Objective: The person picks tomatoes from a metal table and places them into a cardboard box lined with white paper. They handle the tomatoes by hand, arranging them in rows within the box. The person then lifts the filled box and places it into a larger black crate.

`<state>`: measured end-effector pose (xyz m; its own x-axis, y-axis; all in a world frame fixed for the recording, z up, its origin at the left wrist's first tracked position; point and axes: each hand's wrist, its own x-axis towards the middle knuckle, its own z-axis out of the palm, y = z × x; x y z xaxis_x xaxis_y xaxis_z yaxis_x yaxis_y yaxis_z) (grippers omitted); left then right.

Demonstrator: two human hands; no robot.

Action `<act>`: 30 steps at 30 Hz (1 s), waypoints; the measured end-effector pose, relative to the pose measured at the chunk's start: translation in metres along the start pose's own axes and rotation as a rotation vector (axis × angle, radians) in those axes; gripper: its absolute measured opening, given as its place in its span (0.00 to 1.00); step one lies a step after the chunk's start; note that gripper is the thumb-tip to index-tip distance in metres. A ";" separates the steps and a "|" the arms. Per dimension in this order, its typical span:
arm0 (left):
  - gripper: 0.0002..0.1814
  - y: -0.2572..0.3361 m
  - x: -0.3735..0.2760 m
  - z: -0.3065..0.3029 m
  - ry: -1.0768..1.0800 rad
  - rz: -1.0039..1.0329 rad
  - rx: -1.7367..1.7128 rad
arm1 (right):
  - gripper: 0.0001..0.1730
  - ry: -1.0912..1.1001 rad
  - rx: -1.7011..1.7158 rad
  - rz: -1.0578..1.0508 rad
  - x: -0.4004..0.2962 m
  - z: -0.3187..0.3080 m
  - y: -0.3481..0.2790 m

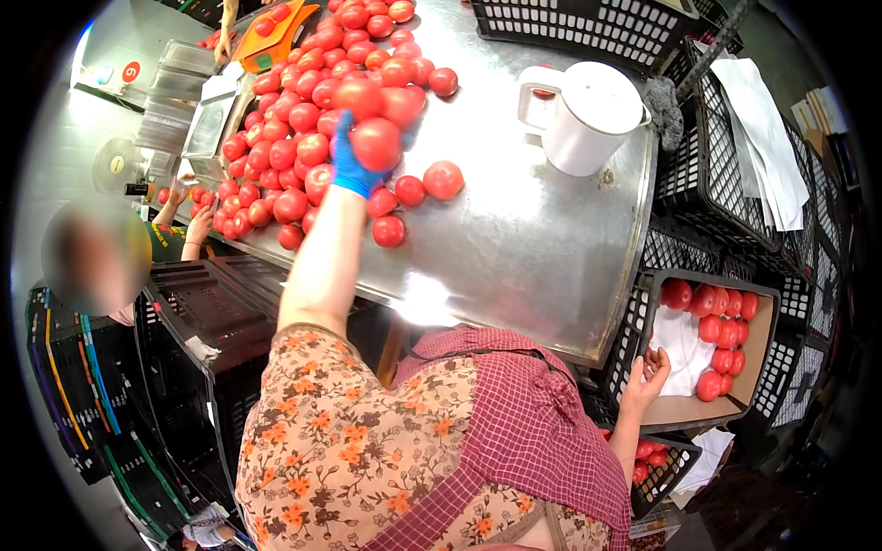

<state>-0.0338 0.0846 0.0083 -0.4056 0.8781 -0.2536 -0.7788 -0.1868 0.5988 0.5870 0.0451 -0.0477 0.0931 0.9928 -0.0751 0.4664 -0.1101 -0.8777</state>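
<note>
My left hand (358, 165), in a blue glove, reaches over the pile of red tomatoes (282, 155) on the steel table (524, 262). It grips a large tomato (376, 144). Two more blurred tomatoes lie just beyond the fingers; whether the hand holds them too is unclear. My bare right hand (649, 377) is at the near side of a black crate (716, 420), fingers loosely curled and apart, with nothing visible in them. Inside this crate, tomatoes (727, 333) stand in rows along the far side, beside white paper (679, 344) and a cardboard lining.
A white lidded jug (592, 117) stands on the table's right side. Orange scales (272, 34) and clear plastic boxes (176, 89) are at the back left. Black crates (723, 158) line the right side; one below holds tomatoes (648, 458). Co-workers' hands (200, 224) are at the left.
</note>
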 end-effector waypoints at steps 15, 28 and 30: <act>0.36 0.224 0.127 -0.175 0.426 0.177 0.153 | 0.22 0.064 -0.008 0.093 0.023 -0.009 -0.005; 0.21 -0.131 -0.016 0.037 0.022 -0.024 1.005 | 0.39 -0.036 -0.750 -0.084 0.163 0.005 0.024; 0.23 -0.207 -0.062 0.135 -0.068 -0.203 1.040 | 0.38 -0.094 -0.682 -0.045 0.163 -0.007 0.016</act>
<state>0.2174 0.1280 0.0030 -0.2611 0.8794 -0.3981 -0.0240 0.4064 0.9134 0.6157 0.2052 -0.0706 -0.0015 0.9936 -0.1129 0.9200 -0.0429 -0.3896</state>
